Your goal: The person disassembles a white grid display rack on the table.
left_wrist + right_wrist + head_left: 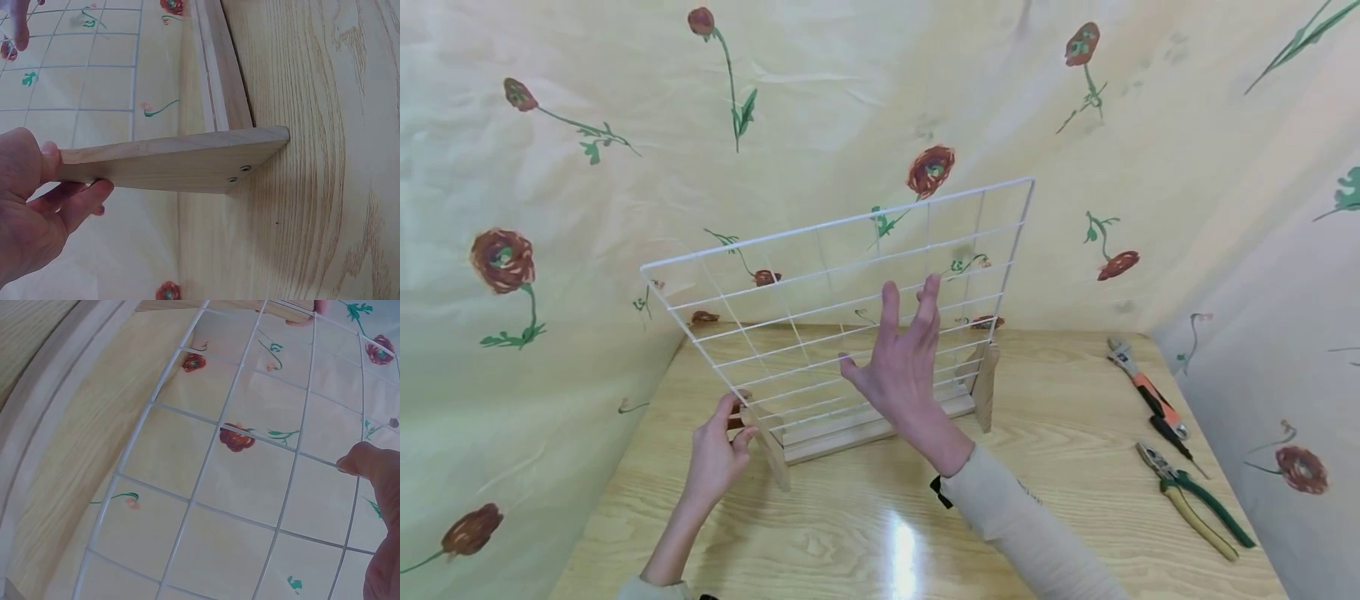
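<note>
A white wire grid (838,223) stands tilted above a wooden base bar (880,429) with a wooden side piece at each end. My left hand (717,454) pinches the upper end of the left side piece (169,162) between thumb and fingers. Two screw heads (245,168) show low on that piece's outer face. In front of the grid's middle is my right hand (902,367), fingers spread and nothing gripped. Its thumb (362,461) appears close to the wires; whether it touches them I cannot tell. The right side piece (985,387) stands at the grid's far corner.
On the wooden table's (1060,517) right side lie an adjustable wrench (1123,357) with an orange handle, a black screwdriver (1172,437) and pliers (1195,500) with green and yellow handles. Flower-patterned sheeting (820,108) rises behind the table and at its sides.
</note>
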The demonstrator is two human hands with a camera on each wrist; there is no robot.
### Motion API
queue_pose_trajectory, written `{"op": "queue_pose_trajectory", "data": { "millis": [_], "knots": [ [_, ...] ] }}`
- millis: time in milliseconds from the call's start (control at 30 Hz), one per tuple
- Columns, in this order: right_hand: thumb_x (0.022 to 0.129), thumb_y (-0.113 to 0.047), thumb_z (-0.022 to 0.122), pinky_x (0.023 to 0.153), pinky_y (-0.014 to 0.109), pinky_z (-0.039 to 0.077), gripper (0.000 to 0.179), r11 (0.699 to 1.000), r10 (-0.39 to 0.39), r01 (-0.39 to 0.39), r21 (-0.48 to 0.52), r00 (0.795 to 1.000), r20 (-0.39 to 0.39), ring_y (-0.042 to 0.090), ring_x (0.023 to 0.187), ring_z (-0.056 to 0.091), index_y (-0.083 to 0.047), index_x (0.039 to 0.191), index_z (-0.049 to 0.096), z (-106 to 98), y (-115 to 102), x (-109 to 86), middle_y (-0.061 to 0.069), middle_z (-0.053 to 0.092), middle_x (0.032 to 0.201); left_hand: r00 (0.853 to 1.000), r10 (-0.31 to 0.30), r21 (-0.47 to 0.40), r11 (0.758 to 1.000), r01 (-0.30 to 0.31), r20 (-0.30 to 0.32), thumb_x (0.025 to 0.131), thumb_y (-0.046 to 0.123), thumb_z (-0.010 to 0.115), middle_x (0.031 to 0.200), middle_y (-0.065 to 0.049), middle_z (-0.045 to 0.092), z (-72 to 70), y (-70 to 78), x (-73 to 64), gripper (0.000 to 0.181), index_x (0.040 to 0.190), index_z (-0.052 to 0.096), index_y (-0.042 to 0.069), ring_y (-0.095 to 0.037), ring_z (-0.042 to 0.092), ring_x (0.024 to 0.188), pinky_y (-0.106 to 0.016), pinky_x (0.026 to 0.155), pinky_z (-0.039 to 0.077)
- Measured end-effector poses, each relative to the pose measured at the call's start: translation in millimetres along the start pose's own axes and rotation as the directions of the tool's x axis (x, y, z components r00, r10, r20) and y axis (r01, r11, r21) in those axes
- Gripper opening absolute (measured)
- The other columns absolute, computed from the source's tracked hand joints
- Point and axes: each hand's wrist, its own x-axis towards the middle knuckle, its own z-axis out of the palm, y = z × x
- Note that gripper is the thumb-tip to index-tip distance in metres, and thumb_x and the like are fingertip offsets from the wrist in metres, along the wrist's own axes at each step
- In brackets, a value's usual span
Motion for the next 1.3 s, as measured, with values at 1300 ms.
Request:
{"op": "queue_pose_trajectory", "data": {
  "millis": [1300],
  "knots": [
    [0.051,-0.038,0.096,0.078,0.057,0.051,0.133,1.000,0.018,-0.018,-0.011,1.000,0.001,0.051,0.119,0.040,-0.010,0.151,0.013,-29.3,-11.1,54.0,0.038,0.002,0.152,1.000,0.007,-0.016,1.000,-0.007,0.015,0.078,-0.024,0.069,0.103,-0.024,0.065,1.0,-6.7,-2.3,0.055,0.126,0.054,-0.001,-0.041,0.069,0.084,-0.039,0.063,0.063]
  ]
}}
